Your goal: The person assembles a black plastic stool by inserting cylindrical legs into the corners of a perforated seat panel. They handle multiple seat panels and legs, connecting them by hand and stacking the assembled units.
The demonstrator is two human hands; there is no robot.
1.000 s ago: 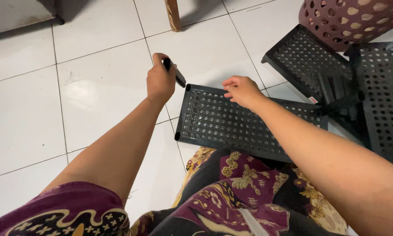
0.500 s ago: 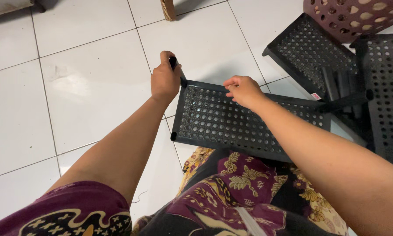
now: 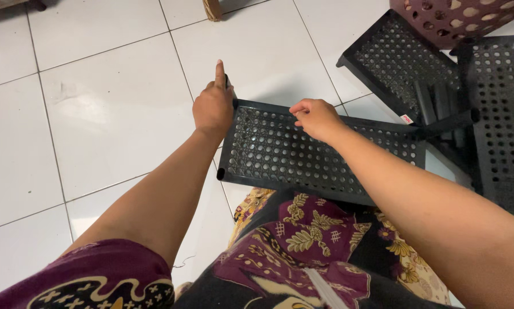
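Seating what looks like a black post at the perforated shelf panel's far-left corner, our left hand grips it, index finger extended; right hand, fingers curled, steadies the panel's far edge. Next, firm downward pressure.

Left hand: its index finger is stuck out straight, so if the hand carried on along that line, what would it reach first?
The left hand points away over bare white floor. The first thing on that line looks to be the wooden leg at the top edge, though depth is hard to judge.
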